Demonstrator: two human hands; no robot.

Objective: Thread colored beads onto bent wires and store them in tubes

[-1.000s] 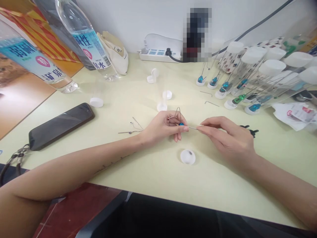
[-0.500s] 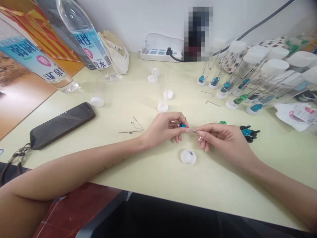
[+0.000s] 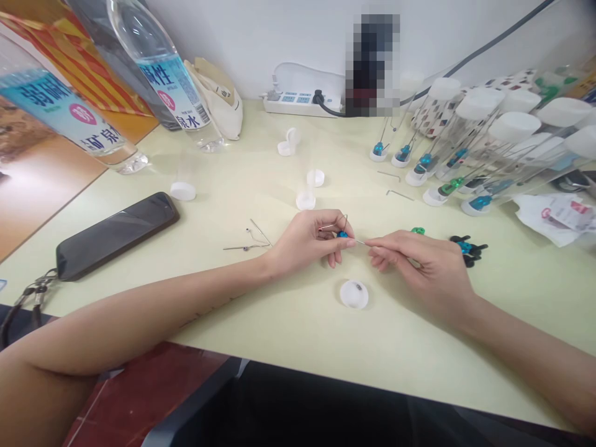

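Note:
My left hand is closed in a pinch around a small blue part, from which a thin bent wire sticks up. Fingers hide most of that part. To its right, my right hand pinches a thin metal hex key, whose shaft runs to the left fingertips; the far tip is hidden. Below both hands lies a white round cap with a tiny dark metal piece in it. Left of my left hand, a wire assembly with thin metal rods rests on the table.
Clear tubes with white caps hold blue and green wired parts at the right. Nearby lie two L-shaped hex keys, a green piece and a blue-black cluster. A phone and water bottles are at left; a power strip behind.
My right hand has turned, its fingers shifting slightly left along the hex key, whose bent end is now covered. The wire above the blue part stands more upright. My left hand stays nearly in place.

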